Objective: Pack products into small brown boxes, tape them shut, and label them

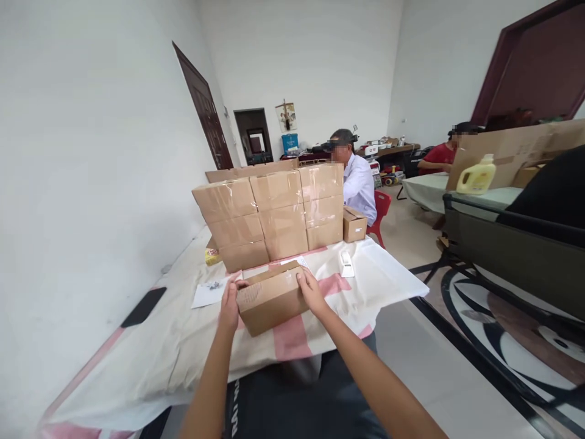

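Just below frame centre, the left hand [231,301] and right hand [311,290] have fingers [300,278] gripping opposite ends of a brown rectangular cardboard box [275,306]; uneven squeezing could dent it.

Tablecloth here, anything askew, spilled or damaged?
Slightly askew: the tablecloth is rumpled rather than flat, with folds beside the cardboard box held by the left hand and right hand. No spill shows.

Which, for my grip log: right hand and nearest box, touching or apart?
Touching: the head view shows the right hand with its thumb on the nearest box.
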Tool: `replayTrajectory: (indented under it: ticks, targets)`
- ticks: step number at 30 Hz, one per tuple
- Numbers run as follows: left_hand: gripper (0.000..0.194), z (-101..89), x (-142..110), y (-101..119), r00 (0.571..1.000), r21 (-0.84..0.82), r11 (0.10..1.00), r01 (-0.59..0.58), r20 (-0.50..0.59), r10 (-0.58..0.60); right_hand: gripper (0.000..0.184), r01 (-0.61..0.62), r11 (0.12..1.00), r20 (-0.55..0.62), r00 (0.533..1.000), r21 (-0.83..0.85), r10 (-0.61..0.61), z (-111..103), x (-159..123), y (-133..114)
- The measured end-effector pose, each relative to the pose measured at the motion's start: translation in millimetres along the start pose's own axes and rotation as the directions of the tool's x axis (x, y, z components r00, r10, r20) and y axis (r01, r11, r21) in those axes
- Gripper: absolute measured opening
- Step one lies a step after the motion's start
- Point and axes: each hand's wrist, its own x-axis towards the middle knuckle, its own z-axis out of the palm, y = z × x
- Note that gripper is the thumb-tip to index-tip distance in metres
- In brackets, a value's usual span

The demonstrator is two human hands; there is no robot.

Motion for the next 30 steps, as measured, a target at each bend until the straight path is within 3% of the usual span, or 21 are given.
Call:
replayTrajectory:
  ticks: [3,7,9,11,14,16,19,22,25,30]
  targets:
    - [0.074,-6.6,2,11,0.995,0.127,0.991,-0.048,0.091,0.037,0.056,-0.051,0.998,-0.112,0.993,-0.022,0.048,6,2,8]
    - [0.043,-11.5,-5,41,0.968,0.340,0.929,-0.146,0.244,0.063,0.070,-0.121,0.992,-0.144,0.983,-0.020,0.117,13,4,13]
    - [0.033,-1.1,-13,57,0.954,0.435,0.880,-0.191,0.295,0.062,0.066,-0.149,0.989,-0.137,0.980,-0.022,0.145,16,4,12]
    - [0.037,16.9,-23,68,0.937,0.494,0.836,-0.239,0.344,0.064,0.057,-0.188,0.982,-0.131,0.975,-0.036,0.182,14,4,12]
    - [0.053,42.2,-33,73,0.921,0.548,0.787,-0.282,0.383,0.063,0.036,-0.290,0.953,-0.181,0.946,-0.089,0.271,-15,11,14]
    - [0.055,50.2,-35,72,0.924,0.578,0.765,-0.284,0.379,0.056,0.027,-0.385,0.912,-0.297,0.895,-0.143,0.332,-53,21,16]
    - [0.054,50.9,-35,68,0.929,0.601,0.747,-0.283,0.365,0.058,0.030,-0.550,0.811,-0.481,0.776,-0.202,0.407,-122,42,17]
    - [0.053,49.2,-36,67,0.933,0.606,0.742,-0.288,0.353,0.073,0.034,-0.715,0.668,-0.501,0.664,-0.208,0.555,-170,63,17]
    - [0.052,50.2,-39,68,0.936,0.601,0.746,-0.289,0.339,0.089,0.037,-0.834,0.515,-0.449,0.544,-0.197,0.709,-188,82,18]
    - [0.050,52.1,-42,68,0.942,0.604,0.743,-0.289,0.317,0.109,0.038,-0.923,0.345,-0.375,0.385,-0.171,0.843,-188,102,14]
